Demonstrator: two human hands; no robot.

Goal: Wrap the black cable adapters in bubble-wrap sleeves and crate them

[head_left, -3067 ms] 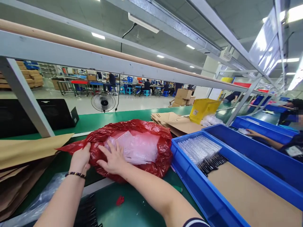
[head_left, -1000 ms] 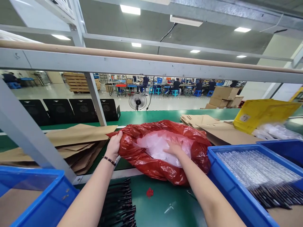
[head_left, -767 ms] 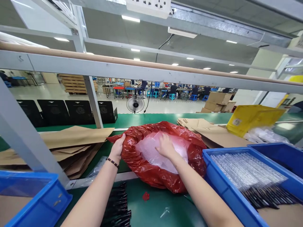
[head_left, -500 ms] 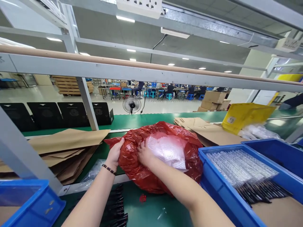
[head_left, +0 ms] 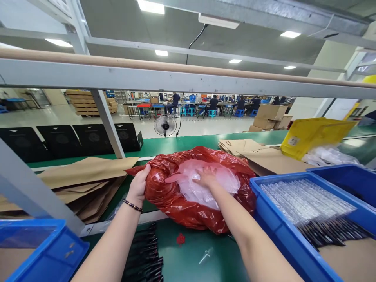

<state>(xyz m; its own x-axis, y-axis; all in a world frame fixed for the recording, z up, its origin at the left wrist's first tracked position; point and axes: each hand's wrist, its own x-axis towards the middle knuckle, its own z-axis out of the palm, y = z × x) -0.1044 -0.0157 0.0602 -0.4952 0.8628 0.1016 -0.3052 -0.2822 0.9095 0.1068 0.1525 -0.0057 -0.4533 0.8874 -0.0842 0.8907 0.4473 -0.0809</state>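
Note:
A red plastic bag [head_left: 160, 192] lies wide-mouthed on the green work surface, its rim rolled outward. Inside it is a pile of whitish, translucent plastic packaging [head_left: 188, 186], pinkish in places; its exact kind is unclear. My left hand [head_left: 140, 182], with a beaded bracelet at the wrist, grips the bag's left edge, fingertips partly hidden. My right hand [head_left: 207, 177] rests on the packaging with fingers spread. Below the bag lie dark, slender pen-like pieces [head_left: 147, 250] in a row, a small red scrap [head_left: 180, 239] and a clear plastic bit [head_left: 206, 255].
At right, a blue bin [head_left: 282, 231] holds clear-sleeved dark sticks [head_left: 308, 203]. Another blue bin [head_left: 44, 250] stands at lower left. Brown cardboard sheets [head_left: 88, 176] lie on the left, more cardboard [head_left: 264, 156] behind right, near a yellow bin [head_left: 314, 137]. A metal post [head_left: 107, 121] rises at left.
My right hand has moved from the bag's inner left side rightward onto the packaging, fingers now spread. The left hand keeps its hold on the bag's edge. The camera view has tilted down slightly.

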